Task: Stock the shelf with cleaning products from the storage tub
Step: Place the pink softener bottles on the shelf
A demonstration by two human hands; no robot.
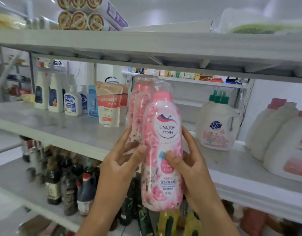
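Observation:
I hold a shrink-wrapped pack of two pink floral detergent bottles [161, 133], labelled UYAJOY, upright in front of the middle shelf [75, 132]. My left hand [119, 160] grips its left side with the thumb across the front. My right hand [189, 160] grips its right side, thumb on the label. The pack's base hangs below the shelf's front edge, and its caps reach just under the shelf above. The storage tub is out of view.
On the middle shelf stand white spray bottles [48, 92], pump bottles [72, 103], seaways refill pouches [109, 106], a white jug with green caps [217, 121] and large white jugs with pink caps [283, 140]. Dark sauce bottles [65, 181] fill the shelf below.

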